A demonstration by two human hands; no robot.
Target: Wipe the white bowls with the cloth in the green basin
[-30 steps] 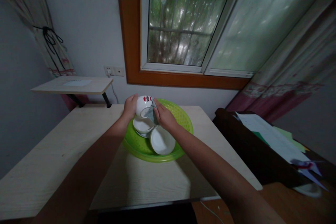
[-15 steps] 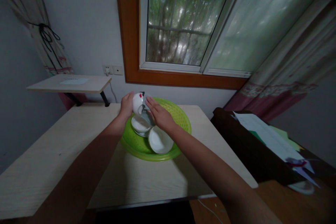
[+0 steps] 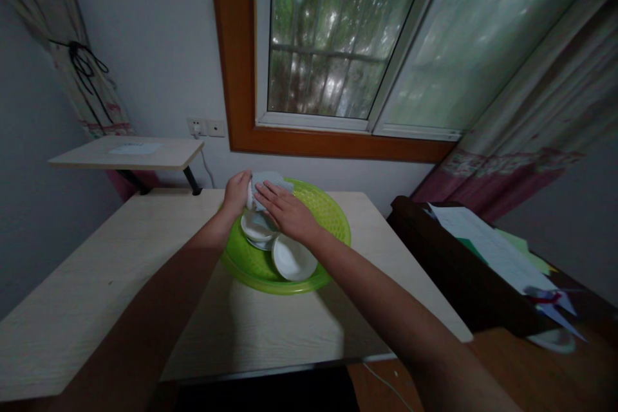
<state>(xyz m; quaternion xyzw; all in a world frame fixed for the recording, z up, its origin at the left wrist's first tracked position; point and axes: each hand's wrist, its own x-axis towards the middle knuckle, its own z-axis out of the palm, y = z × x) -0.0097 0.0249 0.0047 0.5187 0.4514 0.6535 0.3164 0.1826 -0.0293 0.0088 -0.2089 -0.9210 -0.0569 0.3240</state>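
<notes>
My left hand point(image 3: 236, 192) grips a white bowl point(image 3: 250, 194) above the far side of a round green plastic basket point(image 3: 333, 219); the bowl is almost wholly hidden. My right hand point(image 3: 284, 211) presses a grey cloth point(image 3: 268, 179) over the bowl, fingers laid across it. Beneath my hands, inside the basket, lie two stacked white bowls point(image 3: 255, 229) and a single white bowl point(image 3: 291, 258) nearer to me. The basket rests on a pale wooden table point(image 3: 96, 270).
A small raised shelf point(image 3: 130, 153) stands at the table's far left, below a wall socket point(image 3: 207, 127). A dark wooden unit point(image 3: 463, 277) with loose papers point(image 3: 487, 244) is close on the right. A window and curtains are behind.
The bowl has been turned in my left hand; its red mark no longer shows. The cloth moved from the bowl's mouth up over its outside, covering it.
</notes>
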